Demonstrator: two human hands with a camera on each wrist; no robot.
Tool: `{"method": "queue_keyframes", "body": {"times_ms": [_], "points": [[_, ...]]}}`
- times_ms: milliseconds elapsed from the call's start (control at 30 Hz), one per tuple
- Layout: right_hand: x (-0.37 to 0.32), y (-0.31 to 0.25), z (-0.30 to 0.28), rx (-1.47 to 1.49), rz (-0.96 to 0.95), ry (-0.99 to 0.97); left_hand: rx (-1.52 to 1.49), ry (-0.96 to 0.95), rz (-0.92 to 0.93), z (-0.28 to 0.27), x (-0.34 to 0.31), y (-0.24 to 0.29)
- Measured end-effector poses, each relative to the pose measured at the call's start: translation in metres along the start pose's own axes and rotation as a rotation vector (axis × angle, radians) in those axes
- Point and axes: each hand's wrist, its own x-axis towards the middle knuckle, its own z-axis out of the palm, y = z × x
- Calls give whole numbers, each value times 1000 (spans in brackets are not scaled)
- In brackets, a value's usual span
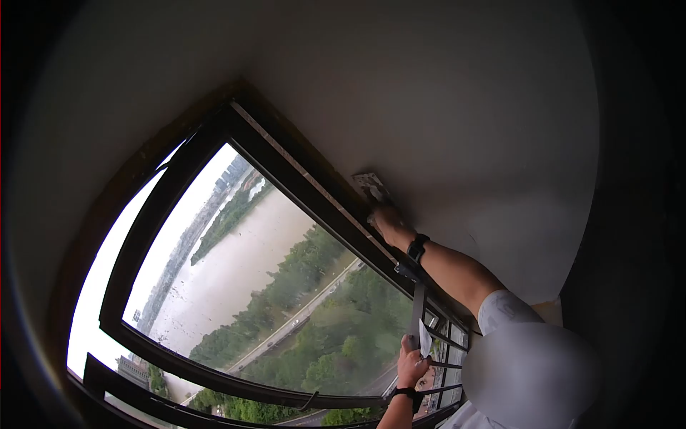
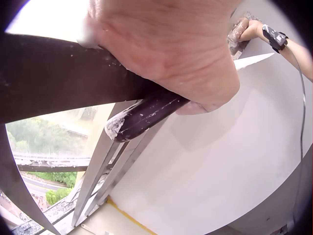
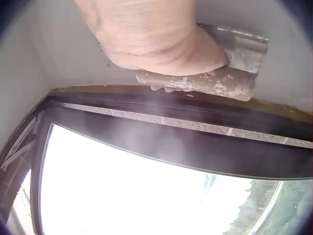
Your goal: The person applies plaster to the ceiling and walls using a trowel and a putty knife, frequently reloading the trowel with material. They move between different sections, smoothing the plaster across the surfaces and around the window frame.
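My right hand [image 1: 391,225] is raised to the wall beside the window frame and grips a plastering trowel [image 1: 370,184]. In the right wrist view the trowel's handle [image 3: 230,87] is worn and spotted with plaster. Its metal blade [image 3: 249,55] lies along the wall surface. Lower down, my left hand [image 1: 412,365] holds a putty knife by its dark handle [image 2: 146,117], whose end is smeared with white plaster. A pale pointed blade [image 1: 426,338] sticks up from that hand in the head view. The left fingers are mostly hidden in the left wrist view.
A large dark-framed window [image 1: 232,132] fills the left, with a river [image 1: 243,243], trees and a road outside. The smooth pale wall [image 1: 486,164] extends to the right. A light strip [image 3: 195,126] runs along the frame. A cable [image 2: 301,117] trails from the right wrist camera.
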Motion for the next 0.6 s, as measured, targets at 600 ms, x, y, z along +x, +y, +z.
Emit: {"method": "queue_keyframes", "body": {"times_ms": [600], "points": [[-78, -234, -322, 340, -243, 303, 113, 32, 70, 22, -3, -20]]}}
